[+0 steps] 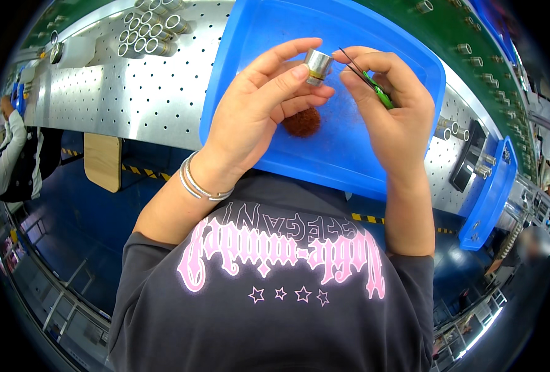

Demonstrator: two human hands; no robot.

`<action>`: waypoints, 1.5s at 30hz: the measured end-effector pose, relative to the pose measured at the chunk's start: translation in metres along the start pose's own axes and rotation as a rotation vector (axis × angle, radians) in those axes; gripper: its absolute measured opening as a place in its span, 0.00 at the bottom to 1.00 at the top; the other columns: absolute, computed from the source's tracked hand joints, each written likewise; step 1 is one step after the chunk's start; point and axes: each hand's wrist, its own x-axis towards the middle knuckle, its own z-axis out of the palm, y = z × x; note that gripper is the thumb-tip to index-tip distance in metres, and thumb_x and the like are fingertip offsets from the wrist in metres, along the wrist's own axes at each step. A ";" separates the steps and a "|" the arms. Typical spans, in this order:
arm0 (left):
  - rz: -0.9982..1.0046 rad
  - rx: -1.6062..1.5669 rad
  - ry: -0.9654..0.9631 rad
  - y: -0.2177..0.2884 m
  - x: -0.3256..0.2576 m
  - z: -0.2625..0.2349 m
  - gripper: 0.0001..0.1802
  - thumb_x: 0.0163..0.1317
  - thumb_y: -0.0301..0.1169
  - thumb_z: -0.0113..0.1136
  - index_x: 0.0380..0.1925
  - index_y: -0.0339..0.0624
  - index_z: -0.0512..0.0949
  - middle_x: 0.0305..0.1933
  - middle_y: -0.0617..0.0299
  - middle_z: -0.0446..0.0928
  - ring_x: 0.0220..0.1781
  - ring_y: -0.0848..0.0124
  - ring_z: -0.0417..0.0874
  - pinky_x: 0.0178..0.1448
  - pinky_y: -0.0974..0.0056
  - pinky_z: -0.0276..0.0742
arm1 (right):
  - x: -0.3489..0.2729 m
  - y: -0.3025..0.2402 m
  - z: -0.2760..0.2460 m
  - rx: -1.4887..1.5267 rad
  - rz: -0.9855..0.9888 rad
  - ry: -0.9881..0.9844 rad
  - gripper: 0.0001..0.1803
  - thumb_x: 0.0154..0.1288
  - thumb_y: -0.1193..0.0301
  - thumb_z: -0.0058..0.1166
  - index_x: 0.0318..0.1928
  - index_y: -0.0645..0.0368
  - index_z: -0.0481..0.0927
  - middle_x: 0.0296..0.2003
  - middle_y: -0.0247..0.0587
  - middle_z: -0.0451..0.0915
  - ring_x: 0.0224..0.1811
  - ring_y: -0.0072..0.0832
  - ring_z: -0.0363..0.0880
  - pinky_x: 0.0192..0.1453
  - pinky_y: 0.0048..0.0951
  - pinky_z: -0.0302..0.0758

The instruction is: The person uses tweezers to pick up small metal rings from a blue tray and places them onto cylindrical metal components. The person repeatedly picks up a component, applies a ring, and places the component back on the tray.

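Observation:
Above the blue tray [225, 68], my left hand [250, 108] grips a short silver metal sleeve [318, 63] with a brass-coloured band near its lower end. Thumb and fingers hold it from the sides, slightly tilted. My right hand [396, 93] is closed round a green-handled tool [379, 93] with slim dark prongs, whose exact kind I cannot make out. The prong tips point up and left, near the sleeve and apart from it. Below my left fingers, a reddish-brown fibrous clump [302, 123] lies in the tray.
Several metal sleeves [148, 30] stand grouped on the perforated metal table [151, 87] at the left. More sleeves [451, 129] lie right of the tray, by a black box [469, 158] and another blue tray [485, 211]. A wooden stool [102, 162] and another person [17, 149] are at the left.

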 end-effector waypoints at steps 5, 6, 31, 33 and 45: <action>-0.009 -0.002 -0.003 0.003 -0.001 0.001 0.23 0.63 0.29 0.51 0.58 0.38 0.64 0.47 0.55 0.76 0.44 0.70 0.80 0.51 0.68 0.76 | 0.002 0.000 0.000 0.114 0.026 0.015 0.07 0.52 0.81 0.57 0.33 0.61 0.77 0.29 0.30 0.80 0.21 0.10 0.65 0.23 0.14 0.61; 0.003 0.022 0.000 0.002 -0.001 0.002 0.24 0.62 0.28 0.52 0.58 0.38 0.64 0.47 0.55 0.76 0.44 0.70 0.80 0.51 0.68 0.76 | 0.001 -0.001 0.000 0.088 0.025 0.009 0.07 0.52 0.82 0.57 0.33 0.61 0.77 0.29 0.30 0.80 0.20 0.10 0.64 0.22 0.14 0.61; 0.106 0.209 0.005 -0.001 -0.005 0.005 0.22 0.65 0.28 0.48 0.59 0.34 0.64 0.48 0.50 0.76 0.44 0.69 0.81 0.51 0.68 0.76 | 0.003 -0.004 -0.010 -0.105 -0.121 0.148 0.10 0.52 0.76 0.62 0.36 0.62 0.78 0.29 0.32 0.79 0.23 0.16 0.69 0.26 0.16 0.66; 0.111 0.177 0.017 -0.001 -0.004 0.004 0.23 0.64 0.28 0.50 0.59 0.35 0.63 0.48 0.50 0.76 0.45 0.69 0.80 0.52 0.68 0.75 | 0.001 -0.007 -0.010 -0.117 -0.128 0.112 0.11 0.52 0.74 0.63 0.37 0.62 0.79 0.29 0.34 0.79 0.26 0.18 0.72 0.30 0.17 0.69; 0.179 0.146 -0.003 0.002 -0.005 0.005 0.26 0.60 0.26 0.55 0.59 0.35 0.62 0.50 0.48 0.74 0.50 0.69 0.77 0.56 0.67 0.74 | -0.007 -0.011 -0.006 -0.221 -0.027 -0.035 0.07 0.53 0.72 0.60 0.33 0.60 0.81 0.28 0.40 0.82 0.28 0.29 0.80 0.32 0.23 0.73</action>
